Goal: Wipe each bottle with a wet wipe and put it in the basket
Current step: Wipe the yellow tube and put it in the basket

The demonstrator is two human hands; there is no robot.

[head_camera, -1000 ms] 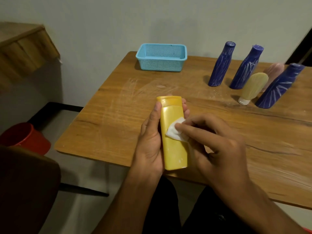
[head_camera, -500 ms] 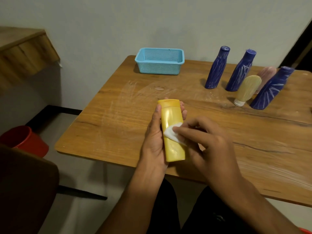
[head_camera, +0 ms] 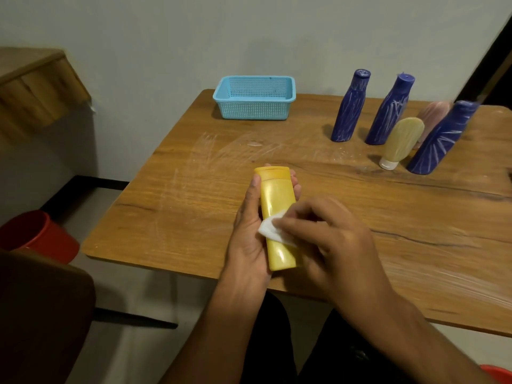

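— Where is the yellow bottle [head_camera: 277, 217] held?

— Above the worktop's [head_camera: 415, 217] near edge, gripped by the left hand [head_camera: 249, 239], cap away. The wet wipe [head_camera: 273, 231] is pinched under the right hand's [head_camera: 332, 239] curled fingers [head_camera: 288, 227].

— How is it wiped well?

— Long strokes are best run cap to base, the bottle being turned before the empty basket [head_camera: 255, 110] at the far edge is reached.

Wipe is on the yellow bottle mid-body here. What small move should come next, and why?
Probably draw the wet wipe down toward the base of the yellow bottle. The right hand presses it at mid-body while the left hand grips the bottle, so the lower part looks unwiped, and the blue basket holds nothing yet.
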